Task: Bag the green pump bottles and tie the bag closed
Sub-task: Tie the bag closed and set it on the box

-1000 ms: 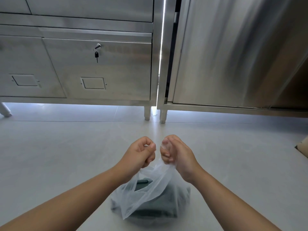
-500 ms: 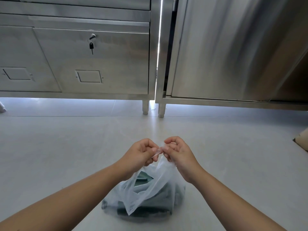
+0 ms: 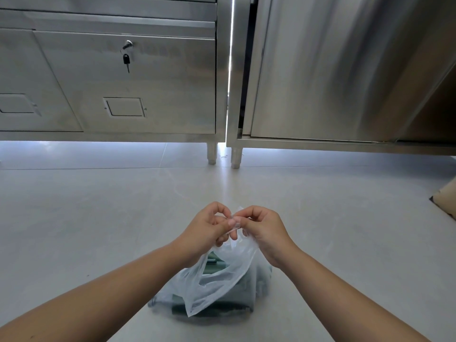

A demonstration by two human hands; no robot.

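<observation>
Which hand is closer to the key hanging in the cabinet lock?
Left. The left hand sits nearer below the key; the right hand lies farther to the right. Both pinch the plastic bag.

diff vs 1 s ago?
The left hand and right hand closed the gap and now meet, both pinching the bag handles together. The bag stays on the floor, green bottles inside, not yet knotted.
</observation>
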